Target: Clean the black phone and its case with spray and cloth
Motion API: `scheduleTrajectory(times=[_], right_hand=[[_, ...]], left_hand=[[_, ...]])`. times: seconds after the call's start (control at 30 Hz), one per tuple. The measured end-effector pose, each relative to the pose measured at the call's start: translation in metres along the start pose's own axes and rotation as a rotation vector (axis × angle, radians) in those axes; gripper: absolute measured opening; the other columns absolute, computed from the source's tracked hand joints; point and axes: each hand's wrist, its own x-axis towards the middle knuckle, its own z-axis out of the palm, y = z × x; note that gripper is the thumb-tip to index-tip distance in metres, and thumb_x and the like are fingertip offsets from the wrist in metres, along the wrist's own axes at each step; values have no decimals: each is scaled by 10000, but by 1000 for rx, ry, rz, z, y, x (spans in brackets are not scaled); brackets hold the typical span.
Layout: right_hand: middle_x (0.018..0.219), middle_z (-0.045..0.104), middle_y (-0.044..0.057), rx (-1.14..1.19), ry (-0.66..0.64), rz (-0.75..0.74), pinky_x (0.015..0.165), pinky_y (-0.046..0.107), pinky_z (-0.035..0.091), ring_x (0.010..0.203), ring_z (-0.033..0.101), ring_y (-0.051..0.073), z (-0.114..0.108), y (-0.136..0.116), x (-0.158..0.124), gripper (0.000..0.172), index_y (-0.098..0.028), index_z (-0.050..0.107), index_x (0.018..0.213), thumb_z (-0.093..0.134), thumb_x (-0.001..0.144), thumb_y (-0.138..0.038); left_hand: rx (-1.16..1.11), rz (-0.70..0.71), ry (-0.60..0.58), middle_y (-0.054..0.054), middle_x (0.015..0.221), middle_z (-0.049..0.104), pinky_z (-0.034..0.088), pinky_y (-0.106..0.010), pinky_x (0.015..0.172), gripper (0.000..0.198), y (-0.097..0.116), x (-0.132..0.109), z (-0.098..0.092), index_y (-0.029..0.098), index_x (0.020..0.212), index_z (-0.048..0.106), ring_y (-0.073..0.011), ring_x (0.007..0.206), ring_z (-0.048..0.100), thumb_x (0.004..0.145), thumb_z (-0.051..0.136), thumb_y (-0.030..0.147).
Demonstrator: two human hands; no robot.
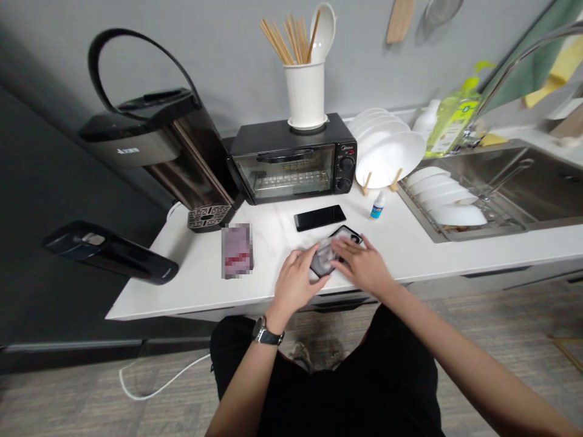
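Note:
A dark phone with a clear case (345, 235) lies near the front edge of the white counter (191, 285). My left hand (297, 280) grips its near left end with curled fingers. My right hand (362, 264) presses a pale, crumpled cloth or wipe (326, 255) on the phone's face, fingers held together. A second black phone (319, 217) lies flat just behind them. A small white dropper bottle with a blue label (378, 206) stands to the right of that phone.
A black toaster oven (291, 159) with a white utensil holder (305, 91) on top stands behind. White plates (387, 152) in a rack, a sink (510, 182), green soap bottle (453, 118), a water dispenser (155, 145) and a blurred small packet (237, 250) surround the spot.

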Motion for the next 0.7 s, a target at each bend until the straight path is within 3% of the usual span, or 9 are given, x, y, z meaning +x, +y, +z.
scheduleTrajectory(times=[0.07,0.13,0.23,0.33,0.4,0.47,0.53,0.57,0.7], right_hand=[[1474,610,177,-64,51,82,1216,673,280,1407,545,365,0,6,2,514,-146,625,1408,449,1077,-498],[1469,613,186,-34,25,4,1216,623,319,1419,533,359,3,1,1,574,-117,617,1414,487,1053,-544],[1464,631,138,57,-36,-148,1231,546,334,1409,553,294,6,-11,1,580,-169,609,1430,474,1048,-584],[1440,652,132,-18,37,27,1230,645,270,1369,590,312,3,-7,5,499,-210,638,1393,401,1085,-524],[1420,658,172,-76,78,114,1210,678,274,1372,581,349,2,-3,7,516,-162,647,1374,400,1084,-511],[1429,649,188,-49,32,-10,1216,616,314,1406,549,341,4,-2,6,567,-124,628,1392,441,1064,-547],[1459,634,156,5,-34,-170,1223,557,333,1423,536,303,6,-2,2,574,-157,603,1427,462,1054,-570],[1467,631,139,10,-35,-177,1229,561,323,1417,544,290,7,-1,0,546,-186,599,1434,455,1062,-558],[1441,647,162,-78,86,46,1216,660,279,1409,546,336,5,1,-4,489,-185,629,1395,450,1073,-508]], left_hand=[[7,-6,21,-108,1343,643,492,-441,1080,797,0,0,1,234,1576,387,-288,1212,562,891,763,391],[12,0,9,-108,1297,660,505,-433,1058,802,0,0,1,224,1580,383,-285,1181,576,888,765,359],[20,4,-5,-106,1228,679,524,-427,1025,840,-2,-1,2,216,1602,345,-287,1147,586,884,766,322],[29,1,34,-112,1308,656,505,-447,1068,871,-4,-1,5,233,1605,335,-293,1200,573,873,783,382],[33,1,47,-114,1346,640,498,-451,1086,880,-4,-1,6,242,1602,339,-292,1219,573,868,788,424],[37,-10,43,-115,1300,653,515,-433,1061,871,-5,-2,7,237,1602,345,-284,1190,594,873,784,423],[41,-22,39,-111,1253,666,531,-415,1033,856,-4,-3,6,230,1601,351,-275,1157,613,880,778,407],[39,-21,43,-108,1264,667,530,-413,1036,858,-4,-4,6,233,1601,350,-274,1162,612,878,779,405],[27,6,64,-93,1375,647,504,-440,1080,903,-3,-4,7,260,1611,317,-287,1236,576,862,791,435]])
